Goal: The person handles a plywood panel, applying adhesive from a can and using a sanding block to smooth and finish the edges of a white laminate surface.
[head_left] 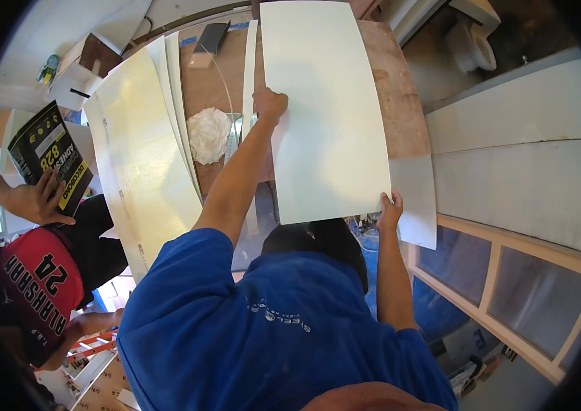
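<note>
A large white laminate sheet (324,116) lies lengthwise in front of me, over a brown wooden worktop. My left hand (271,104) is closed on its left edge, about halfway along. At its near right corner, the fingers of my right hand (391,207) pinch the edge. Beside my left hand runs a narrow white strip (250,68). Left of my forearm sits a bunched white cloth (209,135), partly over a metal piece whose kind I cannot make out. Farther off rests a dark flat block (212,38) with a pale wooden end.
Several pale sheets (143,151) lean over the worktop's left side. Another person (43,288) at the left holds a black and yellow can (52,157). The bare worktop (400,96) shows right of the sheet, a framed glass panel (503,288) stands at right, and a toilet (472,41) lies beyond.
</note>
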{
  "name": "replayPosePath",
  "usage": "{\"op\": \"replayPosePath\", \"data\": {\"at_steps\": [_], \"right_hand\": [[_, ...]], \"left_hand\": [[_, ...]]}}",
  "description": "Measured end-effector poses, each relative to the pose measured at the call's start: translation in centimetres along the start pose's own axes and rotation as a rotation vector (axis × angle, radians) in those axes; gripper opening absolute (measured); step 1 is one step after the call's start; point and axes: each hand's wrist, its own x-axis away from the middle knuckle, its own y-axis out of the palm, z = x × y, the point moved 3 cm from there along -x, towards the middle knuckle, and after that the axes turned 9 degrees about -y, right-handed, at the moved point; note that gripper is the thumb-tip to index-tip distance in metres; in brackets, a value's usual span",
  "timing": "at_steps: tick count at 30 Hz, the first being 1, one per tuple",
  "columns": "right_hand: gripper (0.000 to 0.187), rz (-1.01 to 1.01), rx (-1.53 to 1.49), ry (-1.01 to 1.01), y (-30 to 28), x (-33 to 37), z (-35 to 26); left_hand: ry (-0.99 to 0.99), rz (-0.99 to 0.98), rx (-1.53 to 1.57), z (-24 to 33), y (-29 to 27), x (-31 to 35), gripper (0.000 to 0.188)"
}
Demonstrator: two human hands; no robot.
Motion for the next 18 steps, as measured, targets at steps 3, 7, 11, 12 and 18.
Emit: {"op": "replayPosePath", "data": {"at_steps": [3,7,11,12,18], "right_hand": [[0.041,-0.099,0.035,0.047,-0.6,-0.4,0.0],[0.044,-0.05,0.454,-0.015,-6.7,0.9,1.3],[0.033,-0.214,0.635,0.04,-11.0,7.0,1.3],[0.029,-0.178,0.689,0.067,-12.4,9.6,0.8],[0.024,-0.066,0.633,0.444,-20.5,24.9,14.0]], "left_hand": [[0.257,0.034,-0.242,-0.4,1.0,2.1,0.065],[0.578,-0.009,-0.788,-1.8,7.1,7.9,0.082],[0.762,0.197,-0.878,-7.5,10.2,1.3,0.084],[0.674,0.138,-1.036,-5.3,9.9,2.9,0.085],[0.57,-0.041,-1.072,-2.9,9.0,3.1,0.094]]}}
